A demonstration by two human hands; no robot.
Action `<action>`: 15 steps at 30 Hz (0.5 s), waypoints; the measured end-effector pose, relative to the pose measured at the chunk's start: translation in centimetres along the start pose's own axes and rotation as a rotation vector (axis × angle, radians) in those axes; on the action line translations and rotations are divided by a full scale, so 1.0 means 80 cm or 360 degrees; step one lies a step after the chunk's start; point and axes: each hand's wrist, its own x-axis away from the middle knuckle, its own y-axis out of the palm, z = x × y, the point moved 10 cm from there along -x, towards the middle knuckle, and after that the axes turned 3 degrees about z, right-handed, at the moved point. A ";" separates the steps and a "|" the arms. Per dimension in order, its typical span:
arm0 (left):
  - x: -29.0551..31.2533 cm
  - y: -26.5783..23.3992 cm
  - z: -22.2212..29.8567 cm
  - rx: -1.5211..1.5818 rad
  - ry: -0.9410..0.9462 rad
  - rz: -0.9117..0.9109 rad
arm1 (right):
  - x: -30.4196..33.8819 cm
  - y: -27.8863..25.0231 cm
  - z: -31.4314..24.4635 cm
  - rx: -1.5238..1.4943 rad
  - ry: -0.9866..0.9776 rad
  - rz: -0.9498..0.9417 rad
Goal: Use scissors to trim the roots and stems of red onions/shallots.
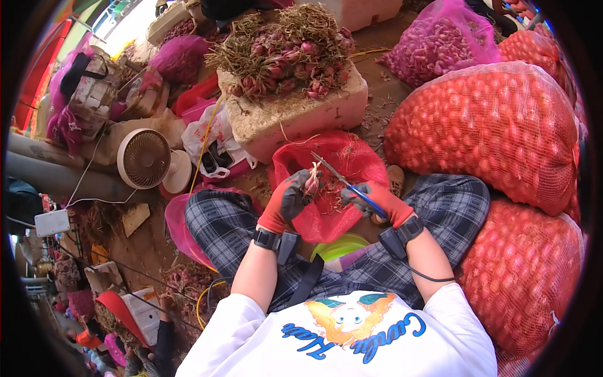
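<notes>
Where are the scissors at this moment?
In the head view, the scissors are in the right hand, just right of centre, blades pointing up-left toward the shallot held by the left hand, above the red mesh bag.

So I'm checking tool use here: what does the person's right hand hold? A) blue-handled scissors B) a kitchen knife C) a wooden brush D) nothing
A: the gloved right hand grips blue-handled scissors, blades pointing up at the shallot pinched in the left hand over the red mesh bag.
</notes>
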 end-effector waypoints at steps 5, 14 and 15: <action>0.008 0.022 0.006 -0.0305 0.0073 -0.0043 | 0.009 -0.022 -0.032 0.0292 -0.0358 0.0416; 0.000 0.035 -0.042 -0.0266 -0.0033 0.0039 | -0.020 -0.003 -0.030 -0.0193 -0.0578 0.0380; -0.001 0.036 -0.046 -0.0268 -0.0042 0.0035 | -0.024 -0.005 -0.024 -0.0208 -0.0532 0.0363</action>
